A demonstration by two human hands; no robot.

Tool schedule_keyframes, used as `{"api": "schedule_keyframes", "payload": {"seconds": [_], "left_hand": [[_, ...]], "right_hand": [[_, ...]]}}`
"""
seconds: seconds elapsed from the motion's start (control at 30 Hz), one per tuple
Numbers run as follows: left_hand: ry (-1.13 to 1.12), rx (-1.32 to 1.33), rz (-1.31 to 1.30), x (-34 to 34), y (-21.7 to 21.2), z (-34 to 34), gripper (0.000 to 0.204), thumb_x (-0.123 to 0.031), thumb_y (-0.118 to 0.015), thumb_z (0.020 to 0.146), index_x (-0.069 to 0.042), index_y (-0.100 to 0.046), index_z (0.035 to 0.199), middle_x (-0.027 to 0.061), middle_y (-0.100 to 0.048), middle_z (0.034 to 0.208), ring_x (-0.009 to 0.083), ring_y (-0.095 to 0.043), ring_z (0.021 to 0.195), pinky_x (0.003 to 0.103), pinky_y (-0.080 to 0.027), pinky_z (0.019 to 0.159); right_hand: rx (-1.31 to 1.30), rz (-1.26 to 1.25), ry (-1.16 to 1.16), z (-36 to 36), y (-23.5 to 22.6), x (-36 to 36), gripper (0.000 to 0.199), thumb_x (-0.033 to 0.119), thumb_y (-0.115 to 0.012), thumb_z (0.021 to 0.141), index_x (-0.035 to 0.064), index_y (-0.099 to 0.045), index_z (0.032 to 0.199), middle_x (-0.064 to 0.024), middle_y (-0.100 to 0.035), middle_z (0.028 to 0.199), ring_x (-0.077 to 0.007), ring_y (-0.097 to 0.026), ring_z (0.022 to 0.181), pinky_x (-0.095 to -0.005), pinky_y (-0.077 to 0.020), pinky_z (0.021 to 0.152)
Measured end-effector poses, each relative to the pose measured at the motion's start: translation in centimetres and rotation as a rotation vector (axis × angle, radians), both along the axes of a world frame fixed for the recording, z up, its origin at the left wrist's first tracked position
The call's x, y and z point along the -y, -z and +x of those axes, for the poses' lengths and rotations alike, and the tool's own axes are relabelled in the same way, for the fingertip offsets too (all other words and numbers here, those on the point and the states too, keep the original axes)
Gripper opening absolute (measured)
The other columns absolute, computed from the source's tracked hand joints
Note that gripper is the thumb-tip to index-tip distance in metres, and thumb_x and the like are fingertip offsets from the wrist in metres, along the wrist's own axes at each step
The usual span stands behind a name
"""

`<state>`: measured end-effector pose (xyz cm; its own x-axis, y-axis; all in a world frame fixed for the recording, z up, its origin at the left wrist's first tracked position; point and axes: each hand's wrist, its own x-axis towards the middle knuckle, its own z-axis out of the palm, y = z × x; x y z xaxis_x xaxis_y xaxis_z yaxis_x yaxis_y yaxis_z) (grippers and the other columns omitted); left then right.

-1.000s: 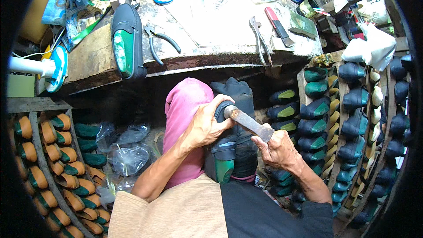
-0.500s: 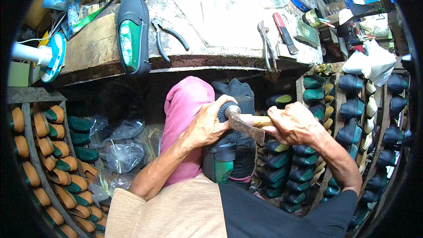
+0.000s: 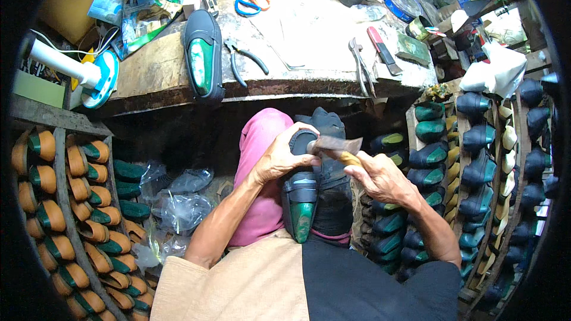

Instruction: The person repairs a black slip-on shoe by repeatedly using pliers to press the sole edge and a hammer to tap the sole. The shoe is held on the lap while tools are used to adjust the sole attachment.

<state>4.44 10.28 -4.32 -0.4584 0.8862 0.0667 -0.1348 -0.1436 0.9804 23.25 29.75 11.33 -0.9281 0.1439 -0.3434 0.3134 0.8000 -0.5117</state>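
A black loafer (image 3: 300, 193) with a green last showing in its opening lies along my lap, toe pointing away from me. My left hand (image 3: 275, 159) is closed around its toe end, the thumb across the upper. In my right hand (image 3: 380, 179) is the wooden handle of a hammer (image 3: 339, 144), its metal head over the right side of the toe. Whether the hammer's face touches the shoe I cannot tell. Beyond my knees, a matching black loafer (image 3: 202, 62) on a green last rests at the workbench's front edge.
On the workbench (image 3: 279, 86) lie black-handled pliers (image 3: 245, 62), metal pincers (image 3: 360, 66), a red-and-black knife (image 3: 383, 49) and orange-and-blue scissors (image 3: 248, 4). Racks of tan shoes (image 3: 59, 220) stand at left, racks of dark shoes (image 3: 476, 142) at right. Clear plastic bags (image 3: 181, 208) sit beside my left leg.
The hammer head has swung away from me and turned, and my right hand has moved left. The shoe shows more fully, still held by my left hand. My view has shifted slightly.
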Motion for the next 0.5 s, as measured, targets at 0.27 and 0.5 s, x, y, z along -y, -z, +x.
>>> {"api": "schedule_keyframes", "payload": {"seconds": [0.27,0.5], "left_hand": [[0.01,0.002,-0.022,-0.8,-1.5,0.8,0.069,-0.032,-0.105,0.083,-0.007,-0.07,0.137,0.0063,-0.079,0.124,0.0184,-0.073,0.12,0.039,-0.057,0.111],[0.112,0.161,0.018,-1.0,-1.3,1.2,0.064,-0.041,-0.094,0.097,-0.004,-0.067,0.142,0.0093,-0.08,0.126,0.0189,-0.074,0.118,0.038,-0.059,0.108]], "right_hand": [[-0.262,-0.038,0.096,2.0,0.2,1.9,0.031,0.031,-0.069,0.115,0.0002,-0.064,0.114,-0.0245,-0.066,0.068,-0.0477,-0.07,0.062,-0.0534,-0.0524,0.056],[-0.221,-0.24,0.374,-1.0,-0.5,-2.0,0.042,0.034,-0.064,0.119,-0.0026,-0.062,0.098,-0.0136,-0.049,0.065,-0.0229,-0.046,0.058,-0.043,-0.0419,0.057]]}}
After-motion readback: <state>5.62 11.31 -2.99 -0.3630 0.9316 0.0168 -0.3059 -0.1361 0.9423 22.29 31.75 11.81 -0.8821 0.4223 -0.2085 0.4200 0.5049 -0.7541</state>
